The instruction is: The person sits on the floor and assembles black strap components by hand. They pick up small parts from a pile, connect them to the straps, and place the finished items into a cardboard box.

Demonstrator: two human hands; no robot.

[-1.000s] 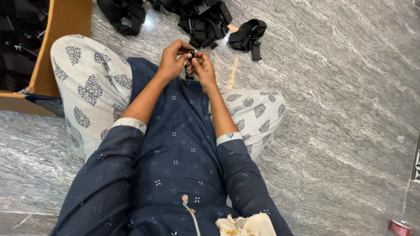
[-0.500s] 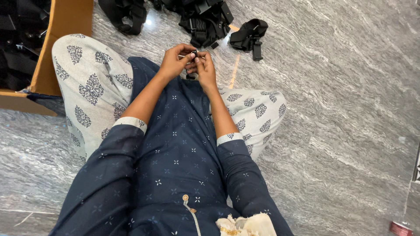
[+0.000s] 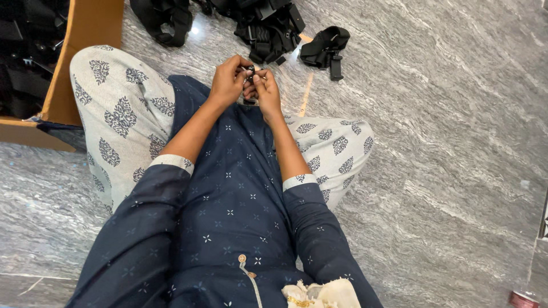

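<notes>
Bright, even indoor light; a white glare spot on the polished grey floor (image 3: 193,29); focus sharp, shadows soft.

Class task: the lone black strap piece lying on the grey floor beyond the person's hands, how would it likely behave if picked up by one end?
The black strap piece lies folded and slumped, so it would probably hang floppy. It looks thin, so likely light. Its flat shape suggests it would slide on the polished floor, not roll.
</notes>
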